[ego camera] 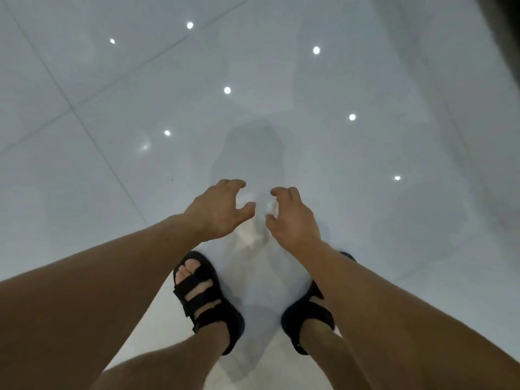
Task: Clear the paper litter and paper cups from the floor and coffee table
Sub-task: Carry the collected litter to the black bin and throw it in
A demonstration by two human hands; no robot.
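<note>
A blurred patch of white crumpled paper litter (pixel 253 232) lies on the glossy white floor just ahead of my feet, hard to tell apart from the tiles. My left hand (pixel 222 209) hovers at its left side with fingers spread and curved, holding nothing. My right hand (pixel 292 218) is at its right side, also curved. A small bright piece of the paper (pixel 271 206) shows in the gap between my right fingers and thumb. Whether either hand touches the paper is unclear. No paper cup is in view.
My feet in black strap sandals (pixel 208 299) stand on the tiles right behind the paper. The white tiled floor (pixel 112 108) reflects several ceiling lights. A dark edge (pixel 506 38) shows at the top right corner.
</note>
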